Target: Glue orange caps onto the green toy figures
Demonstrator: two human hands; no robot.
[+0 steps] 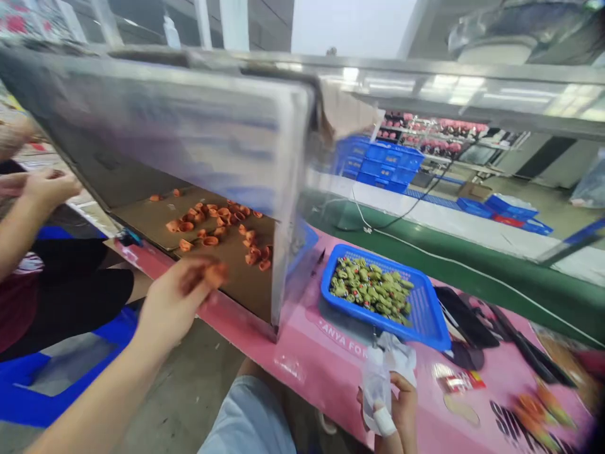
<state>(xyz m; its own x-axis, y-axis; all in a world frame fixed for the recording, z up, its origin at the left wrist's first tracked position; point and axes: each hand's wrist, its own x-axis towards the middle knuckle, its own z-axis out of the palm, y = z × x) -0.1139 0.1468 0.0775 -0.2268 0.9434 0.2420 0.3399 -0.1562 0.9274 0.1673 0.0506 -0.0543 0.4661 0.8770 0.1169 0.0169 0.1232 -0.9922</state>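
My left hand (174, 296) is closed in a pinch on a small orange cup-shaped piece (216, 275), blurred by motion. It is at the open front of a box-like booth (246, 296) with a brown floor, where several similar orange pieces (210, 241) lie scattered. My right hand (401, 407) grips a small translucent squeeze bottle (375, 384) with a thin tip pointing up. White tissue (399, 356) is bunched against the bottle, and white wrapping covers one fingertip. Beyond this hand stands a blue basket (428, 309) holding many small green figure parts (371, 287).
A co-worker's hand (47, 189) is at the left, above a blue stool (28, 391). On the pink table mat (302, 359) lie a red packet (460, 381), dark tools (524, 347) and blurred orange-green pieces (539, 410). Blue crates (387, 161) stand behind a white cable (454, 258).
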